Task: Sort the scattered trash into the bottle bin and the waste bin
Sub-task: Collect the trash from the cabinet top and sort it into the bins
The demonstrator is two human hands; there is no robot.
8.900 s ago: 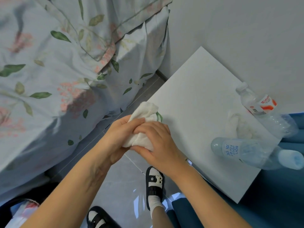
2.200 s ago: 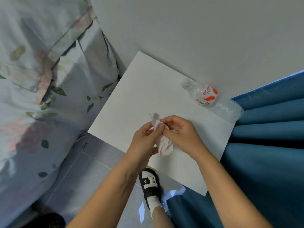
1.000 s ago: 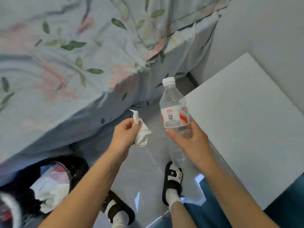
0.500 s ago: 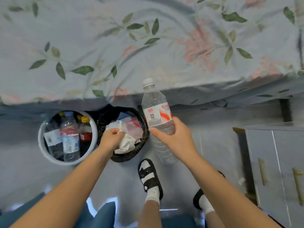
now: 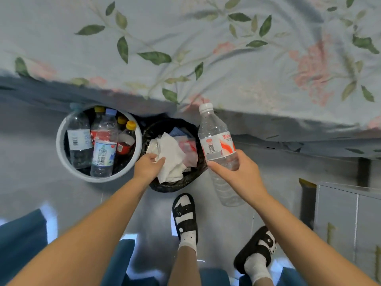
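In the head view, two bins are seen side by side on the grey floor (image 5: 31,195), close against the hanging edge of a floral bedspread (image 5: 206,48). The bottle bin (image 5: 61,159), round and pale-rimmed, is packed with upright plastic bottles, several with yellow caps. Just to its right, nearly touching it, the waste bin (image 5: 185,181) is lined in black and filled with crumpled paper and wrappers.

The left hand (image 5: 147,168) is held over the near rim of the waste bin. A white tissue (image 5: 172,159) is pinched between its thumb and fingers, and the tissue is spread over the trash already in that bin; whether it is resting on that trash or hanging just above it cannot be told from this angle.

The right hand (image 5: 241,176) is held to the right of the waste bin, above the floor. A clear plastic bottle (image 5: 216,137) with a white cap and a red-and-white label is clamped in its grip, cap pointing toward the bedspread, its body beside the waste bin's right rim.

Two feet in black-and-white sandals (image 5: 185,217) and white socks are planted on the floor below the hands. A pale cabinet (image 5: 348,219) is seen at the right edge.
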